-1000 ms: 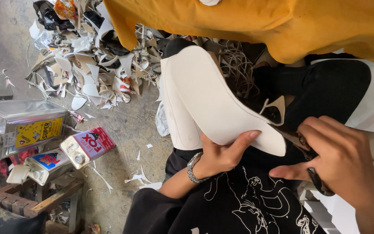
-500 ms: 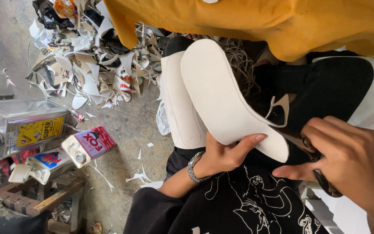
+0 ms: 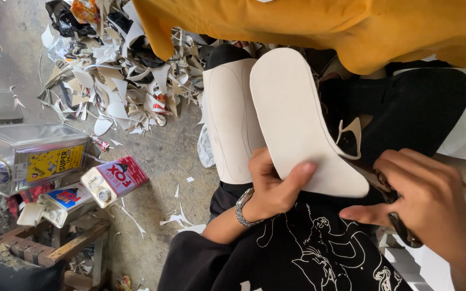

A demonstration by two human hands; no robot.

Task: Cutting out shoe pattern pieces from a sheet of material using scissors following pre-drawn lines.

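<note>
While you look down at your lap, the nearest things come first.

Left hand: your left hand [image 3: 268, 188] is clamped on the near edge of the sole sheet [image 3: 297, 118], thumb on top and fingers curled beneath; a metal bracelet [image 3: 242, 207] sits at the wrist.

Right hand: your right hand [image 3: 430, 202] is closed round the dark handles of the scissors [image 3: 395, 213], whose blades meet the sheet's right edge.

Change: over the last second the sheet has swung from lying flat across your lap to standing more upright, its rounded end now pointing away from you. I judge that the cut has travelled further along the outline and you are turning the piece to follow the curve.

Offcut: a thin curled strip [image 3: 350, 137] hangs off the right edge, just beside the blades.

Sheet material: pale cream, smooth and matte, stiff yet bendable, with one rounded end like a shoe sole.

Second sheet: a similar pale sheet [image 3: 227, 129] with a faint drawn outline lies behind and left, resting on your dark trouser leg.

Cloth: mustard-yellow fabric [image 3: 324, 27] hangs across the top.

Floor, left: two tins [image 3: 111, 180] and a large shiny metal can [image 3: 33, 156] sit by a rough wooden stool [image 3: 55, 248].

Farthest: a heap of white and grey scraps [image 3: 109, 81] covers the concrete floor.
</note>
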